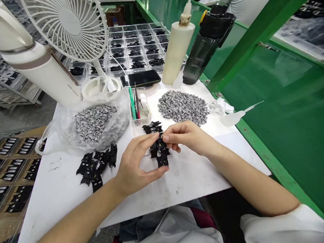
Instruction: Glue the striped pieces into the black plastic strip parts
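Black moulded pieces in that cardboard tray (9, 176) at the far left, yes?

Yes, rows of black-and-white parts sit in its compartments, too small to name exactly. To its right, a crumpled clear plastic bag (68, 137) holds a heap of grey-and-white ringlets (94, 122).

Rubbery?

They look it, but I can't tell. Beside the bag, on the white tabletop (58, 191), lies a jagged cluster of black plastic pieces (94, 167), all angles and notches.

And the hands?

The left hand (133, 164) is curled, thumb and fingertips closed on a black plastic part (158, 147) near the table's front edge, with a small clear insert (158, 154) glinting in it. The right hand (189, 136) pinches the same part from the other side, its remaining fingers bent inward.

What's further right?

Just behind that part sits another black piece (152, 127). Then comes a loose second heap (182, 107) of the same grey-and-white ringlets, and a white squeeze bottle (232, 117) with a thin nozzle, lying on its side near a green-painted steel frame (263, 29).
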`<state>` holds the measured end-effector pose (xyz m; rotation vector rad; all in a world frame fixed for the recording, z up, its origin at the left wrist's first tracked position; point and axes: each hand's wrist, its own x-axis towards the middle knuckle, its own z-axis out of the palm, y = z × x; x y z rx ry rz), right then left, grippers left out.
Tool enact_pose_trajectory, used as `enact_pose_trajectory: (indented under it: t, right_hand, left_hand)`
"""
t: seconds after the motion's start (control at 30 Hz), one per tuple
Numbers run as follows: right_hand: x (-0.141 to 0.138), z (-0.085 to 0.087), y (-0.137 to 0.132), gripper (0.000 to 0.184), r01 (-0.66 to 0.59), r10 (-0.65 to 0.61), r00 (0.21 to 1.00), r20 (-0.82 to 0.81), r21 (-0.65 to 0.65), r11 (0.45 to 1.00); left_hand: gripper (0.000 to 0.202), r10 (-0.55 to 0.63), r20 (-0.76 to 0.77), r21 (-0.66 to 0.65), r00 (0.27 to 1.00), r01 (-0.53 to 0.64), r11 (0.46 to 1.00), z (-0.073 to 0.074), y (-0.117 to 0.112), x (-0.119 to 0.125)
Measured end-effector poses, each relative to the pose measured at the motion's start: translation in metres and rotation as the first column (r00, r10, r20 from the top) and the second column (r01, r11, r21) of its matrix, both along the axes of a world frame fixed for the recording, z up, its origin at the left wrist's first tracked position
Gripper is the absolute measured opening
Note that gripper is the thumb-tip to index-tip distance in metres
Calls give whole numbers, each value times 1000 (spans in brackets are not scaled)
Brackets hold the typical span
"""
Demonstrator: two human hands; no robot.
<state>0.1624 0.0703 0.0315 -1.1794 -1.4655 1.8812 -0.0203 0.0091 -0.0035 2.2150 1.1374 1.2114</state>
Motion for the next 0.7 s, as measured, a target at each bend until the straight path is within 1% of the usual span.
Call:
enact_pose_trajectory:
  t: [0.07, 0.1, 0.17, 0.23, 0.3, 0.37, 0.43, 0.57, 0.7]
  right_hand:
    - [2, -1, 0, 20, 2, -3, 1000, 21, 71, 998]
    - [3, -2, 1, 21, 27, -33, 999, 39, 126, 992]
    - [6, -3, 2, 24, 100, -124, 989, 81, 251, 963]
    - [7, -3, 2, 26, 127, -186, 972, 144, 345, 930]
    - [8, -3, 2, 29, 76, -200, 946, 254, 428, 901]
    - [7, -1, 0, 28, 2, -221, 906, 361, 519, 855]
    - [7, 1, -3, 28, -54, -243, 878, 413, 590, 806]
    - [7, 1, -6, 32, -128, -219, 875, 431, 644, 755]
    - [8, -8, -2, 34, -241, -190, 838, 511, 660, 711]
  left_hand:
    - [67, 36, 8, -4, 999, -36, 999, 0, -1, 0]
    - [66, 56, 12, -13, 998, -56, 998, -1, -1, 0]
    - [67, 83, 14, -38, 996, -82, 996, -1, -1, 0]
    - [67, 84, 13, -40, 996, -84, 996, -2, -1, 0]
    - [66, 71, 16, -24, 997, -70, 997, -2, -1, 0]
    - [66, 58, 26, -6, 998, -58, 998, -2, -1, 0]
    - [66, 51, 29, -10, 998, -50, 999, -2, 0, 0]
    - [65, 50, 5, -46, 999, -50, 998, -2, 0, 1]
    - [66, 49, -17, -73, 999, -50, 996, -1, -1, 1]
